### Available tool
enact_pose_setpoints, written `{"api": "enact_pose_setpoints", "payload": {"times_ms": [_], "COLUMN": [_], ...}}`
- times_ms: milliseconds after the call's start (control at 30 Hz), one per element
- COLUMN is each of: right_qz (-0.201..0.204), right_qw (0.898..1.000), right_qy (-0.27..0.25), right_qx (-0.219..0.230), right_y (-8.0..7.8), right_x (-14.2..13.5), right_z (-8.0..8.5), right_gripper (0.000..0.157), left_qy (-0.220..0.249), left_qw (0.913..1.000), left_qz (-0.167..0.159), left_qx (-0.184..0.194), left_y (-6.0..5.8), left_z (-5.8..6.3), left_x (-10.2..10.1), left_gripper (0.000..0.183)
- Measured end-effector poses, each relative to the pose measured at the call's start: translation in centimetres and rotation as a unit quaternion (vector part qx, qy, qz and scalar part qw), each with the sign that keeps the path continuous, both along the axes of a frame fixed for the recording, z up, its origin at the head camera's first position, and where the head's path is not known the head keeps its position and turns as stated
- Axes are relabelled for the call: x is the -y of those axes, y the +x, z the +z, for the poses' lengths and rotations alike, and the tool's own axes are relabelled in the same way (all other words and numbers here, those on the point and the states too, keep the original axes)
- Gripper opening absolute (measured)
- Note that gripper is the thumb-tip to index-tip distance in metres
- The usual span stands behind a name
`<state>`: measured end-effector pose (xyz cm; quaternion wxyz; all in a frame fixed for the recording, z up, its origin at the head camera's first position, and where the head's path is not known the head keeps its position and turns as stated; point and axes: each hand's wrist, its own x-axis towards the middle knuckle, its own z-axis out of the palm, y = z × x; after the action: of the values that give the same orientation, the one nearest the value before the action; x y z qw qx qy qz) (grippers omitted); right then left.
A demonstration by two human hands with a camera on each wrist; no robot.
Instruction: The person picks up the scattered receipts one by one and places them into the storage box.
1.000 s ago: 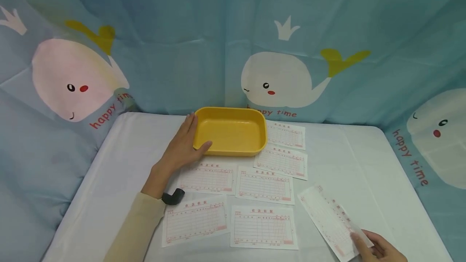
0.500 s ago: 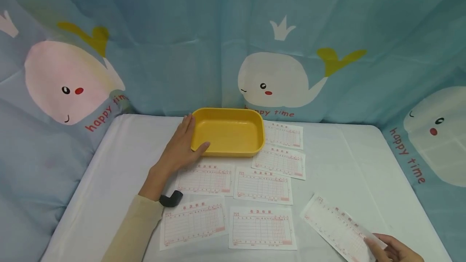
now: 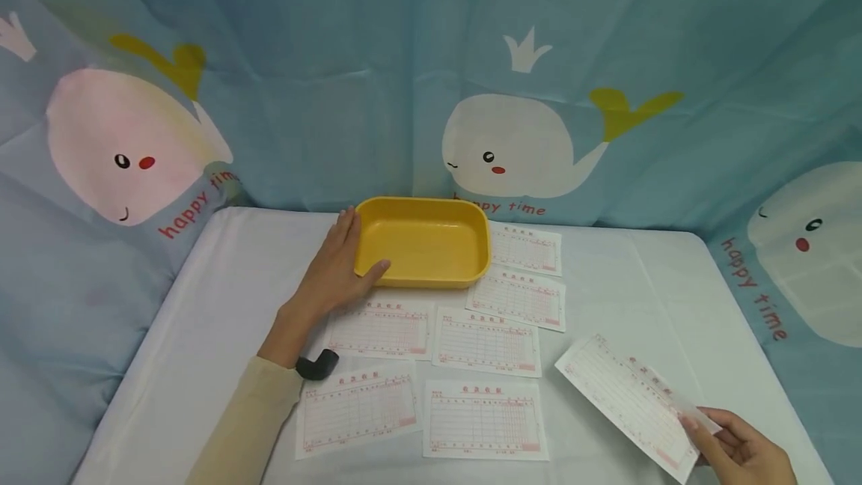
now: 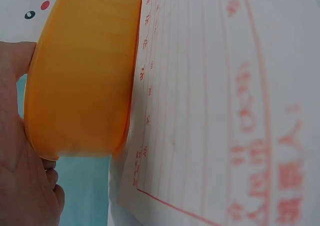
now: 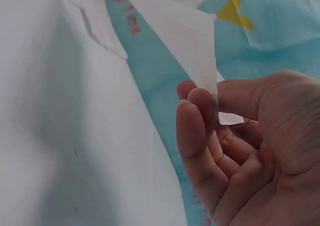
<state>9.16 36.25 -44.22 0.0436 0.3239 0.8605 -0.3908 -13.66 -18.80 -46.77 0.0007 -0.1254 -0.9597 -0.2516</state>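
Near the back of the table is a shallow yellow plastic tray point(image 3: 424, 249). My left hand point(image 3: 330, 264) holds it at its left end, the thumb across the front left corner and the other fingers along the outer left side. At the front right my right hand point(image 3: 741, 444) pinches one end of a white receipt slip point(image 3: 633, 403) printed in red. That slip slants up over the table, as the right wrist view also shows. Several similar slips lie flat, including one front middle point(image 3: 485, 421) and one front left point(image 3: 359, 410).
Two slips lie by the tray's right side, the upper slip point(image 3: 527, 249) partly behind it. White cloth point(image 3: 640, 283) covers the table. A blue curtain point(image 3: 303, 118) with whale prints hangs behind and at both sides. A black strap piece point(image 3: 318, 365) sits at my left wrist.
My right hand has moved a little to the right with the slip, whose far end now stands raised higher. My left hand and the tray keep their place.
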Motion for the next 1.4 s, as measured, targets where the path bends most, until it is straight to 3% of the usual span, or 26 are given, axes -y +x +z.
{"api": "enact_pose_setpoints", "payload": {"times_ms": [200, 300, 467, 700, 1067, 1400], "right_qz": [0.03, 0.037, 0.092, 0.15, 0.199, 0.26], "right_qw": [0.999, 0.998, 0.988, 0.975, 0.957, 0.938], "right_qy": [-0.039, -0.047, -0.043, -0.06, -0.118, -0.135], "right_qx": [0.009, -0.037, -0.114, -0.155, -0.175, -0.184], "right_y": [-3.1, -4.7, -7.1, -10.0, -14.0, -18.3], "right_x": [2.4, 3.7, 5.3, 7.0, 10.5, 13.7], "right_z": [1.6, 2.1, 2.6, 3.0, 4.0, 4.2], "right_gripper": [0.068, 0.061, 0.046, 0.041, 0.042, 0.037], "left_qy": [0.001, 0.007, 0.011, 0.029, 0.036, 0.017], "left_qw": [1.0, 1.0, 0.9999, 0.9996, 0.9993, 0.9998], "left_qz": [-0.001, -0.005, -0.007, -0.004, 0.005, 0.008], "left_qx": [-0.005, 0.0, 0.002, 0.005, 0.009, 0.004], "left_y": [-0.1, -0.1, -0.1, -0.2, -0.4, -0.4], "left_z": [-0.1, -0.2, -0.2, -0.3, -0.5, -0.5], "left_x": [0.4, 0.3, 0.1, 0.1, 0.0, -0.2], "left_gripper": [0.108, 0.109, 0.109, 0.109, 0.108, 0.108]}}
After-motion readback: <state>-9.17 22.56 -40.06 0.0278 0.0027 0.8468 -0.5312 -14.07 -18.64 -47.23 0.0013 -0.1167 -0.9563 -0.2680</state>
